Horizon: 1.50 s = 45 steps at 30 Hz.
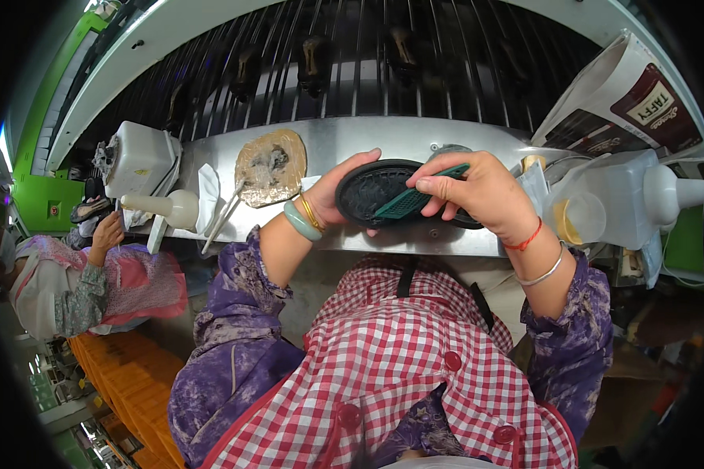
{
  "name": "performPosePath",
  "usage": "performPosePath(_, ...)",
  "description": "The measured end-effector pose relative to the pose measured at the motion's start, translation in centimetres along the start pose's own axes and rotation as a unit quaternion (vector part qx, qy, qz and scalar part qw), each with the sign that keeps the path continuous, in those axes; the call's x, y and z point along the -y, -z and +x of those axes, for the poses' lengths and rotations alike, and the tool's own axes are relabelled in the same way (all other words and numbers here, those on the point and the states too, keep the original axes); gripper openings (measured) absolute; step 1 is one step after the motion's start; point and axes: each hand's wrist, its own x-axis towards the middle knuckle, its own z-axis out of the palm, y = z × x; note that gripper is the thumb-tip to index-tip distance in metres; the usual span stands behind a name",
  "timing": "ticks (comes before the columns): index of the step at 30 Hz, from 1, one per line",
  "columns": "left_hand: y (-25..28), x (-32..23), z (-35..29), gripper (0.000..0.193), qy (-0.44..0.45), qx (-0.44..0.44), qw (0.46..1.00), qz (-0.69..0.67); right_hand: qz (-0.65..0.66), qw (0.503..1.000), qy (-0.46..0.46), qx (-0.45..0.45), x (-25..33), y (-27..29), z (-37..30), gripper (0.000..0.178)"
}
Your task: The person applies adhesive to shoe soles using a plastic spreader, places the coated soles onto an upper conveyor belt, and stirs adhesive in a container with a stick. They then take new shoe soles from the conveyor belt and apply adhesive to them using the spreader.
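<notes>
My left hand (pixel 330 187) grips the rim of a black piece shaped like a shoe sole (pixel 360 191), its hollow side up. Fingers of this hand are partly hidden behind it. A flat dark green piece with a grid pattern (pixel 403 202) is pinched between the thumb and fingers of my right hand (pixel 477 187). Its lower end reaches into the hollow of the black piece; whether it touches the bottom I cannot tell. More black material (pixel 467 220) shows under my right hand, and whether it belongs to the same piece is unclear.
A metal ledge (pixel 332 141) runs before a rack of rods (pixel 360 78) carrying several dark shoes. Left lie a smeared, film-wrapped pad (pixel 270 166), thin sticks (pixel 225 211) and a pale bottle (pixel 172 207). A plastic bottle (pixel 610 195) and paper bag (pixel 626 102) stand right. Another person (pixel 94 281) works at left.
</notes>
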Motion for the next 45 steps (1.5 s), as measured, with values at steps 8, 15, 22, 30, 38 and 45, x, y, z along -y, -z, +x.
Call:
performPosePath(8,-2.1,-1.6,0.4,0.063,0.033,-0.12,0.992,0.025,-0.087,0.995,-0.034,-0.047,0.2,3.8,-1.4,0.017)
performPosePath(15,-2.4,0.5,0.5,0.063,-0.018,-0.027,0.999,0.007,0.11,0.974,0.085,-0.18,-0.8,3.6,-4.4,0.015)
performPosePath(22,-4.2,2.6,1.9,0.059,-0.128,0.018,0.991,-0.037,0.128,0.965,0.089,-0.21,-3.0,1.2,-4.0,0.019)
performPosePath(30,-6.7,4.9,2.6,0.07,-0.204,0.097,0.973,-0.037,0.169,0.902,0.228,-0.326,-1.5,1.6,-8.0,0.016)
performPosePath(38,-9.3,5.9,3.9,0.085,-0.375,0.021,0.917,0.134,0.03,0.861,0.304,-0.407,-5.2,0.7,-8.3,0.011)
performPosePath(45,-9.6,6.8,4.3,0.098,-0.509,-0.025,0.801,0.314,0.035,0.846,0.325,-0.421,-4.9,0.2,-9.7,0.007)
